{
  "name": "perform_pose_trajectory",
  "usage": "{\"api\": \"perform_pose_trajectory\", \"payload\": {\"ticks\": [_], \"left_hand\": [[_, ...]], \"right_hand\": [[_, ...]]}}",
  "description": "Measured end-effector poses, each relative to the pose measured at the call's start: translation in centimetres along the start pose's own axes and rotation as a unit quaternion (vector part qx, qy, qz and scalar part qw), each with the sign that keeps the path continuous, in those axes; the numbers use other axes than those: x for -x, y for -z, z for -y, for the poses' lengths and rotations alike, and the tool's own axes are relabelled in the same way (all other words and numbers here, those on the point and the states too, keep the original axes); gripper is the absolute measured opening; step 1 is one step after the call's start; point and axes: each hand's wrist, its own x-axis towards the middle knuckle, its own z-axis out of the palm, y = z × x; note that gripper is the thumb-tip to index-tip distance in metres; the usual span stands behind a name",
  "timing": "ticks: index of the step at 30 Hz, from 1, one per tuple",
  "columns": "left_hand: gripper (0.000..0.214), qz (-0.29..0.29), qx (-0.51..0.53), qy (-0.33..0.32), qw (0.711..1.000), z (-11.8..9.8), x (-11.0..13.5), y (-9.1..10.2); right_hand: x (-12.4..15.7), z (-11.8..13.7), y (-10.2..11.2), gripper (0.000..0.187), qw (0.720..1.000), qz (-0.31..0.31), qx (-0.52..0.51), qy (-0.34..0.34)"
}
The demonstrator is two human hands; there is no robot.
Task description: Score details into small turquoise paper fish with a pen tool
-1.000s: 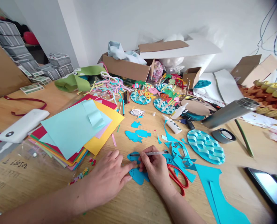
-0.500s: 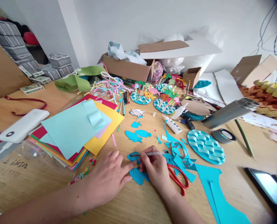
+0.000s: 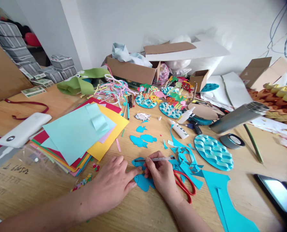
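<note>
My right hand (image 3: 160, 175) is closed around a slim clear pen (image 3: 161, 159), its tip resting on a blue paper fish (image 3: 136, 161). Beside it, my left hand (image 3: 114, 180) lies with the index finger stretched onto that fish; the other fingers are loosely bent and hold nothing. A second blue paper fish (image 3: 143, 183) with drawn lines lies just below, partly under my right hand. Red-handled scissors (image 3: 185, 185) lie right of my right hand, their blades hidden. Farther up are more blue fish cutouts (image 3: 138, 141) and a white paper fish with dark markings (image 3: 142, 116).
Coloured paper sheets (image 3: 73, 132) are stacked at left, near a white power bank (image 3: 24, 130). Blue scraps (image 3: 186, 164), a wavy blue disc (image 3: 213, 152), a steel flask (image 3: 238, 116) and glue bottles (image 3: 179, 129) lie at right. Cardboard boxes (image 3: 131, 71) stand behind.
</note>
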Motion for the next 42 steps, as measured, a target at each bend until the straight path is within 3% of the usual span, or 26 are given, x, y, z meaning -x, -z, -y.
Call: {"api": "perform_pose_trajectory", "payload": {"ticks": [20, 42], "left_hand": [[0.039, 0.011, 0.007, 0.002, 1.000, 0.04, 0.02, -0.06], [0.037, -0.020, 0.018, 0.001, 1.000, 0.00, 0.09, -0.13]], "right_hand": [[0.01, -0.53, 0.10, 0.039, 1.000, 0.004, -0.012, -0.006], [0.04, -0.34, 0.08, 0.040, 1.000, 0.002, 0.004, 0.002]]}}
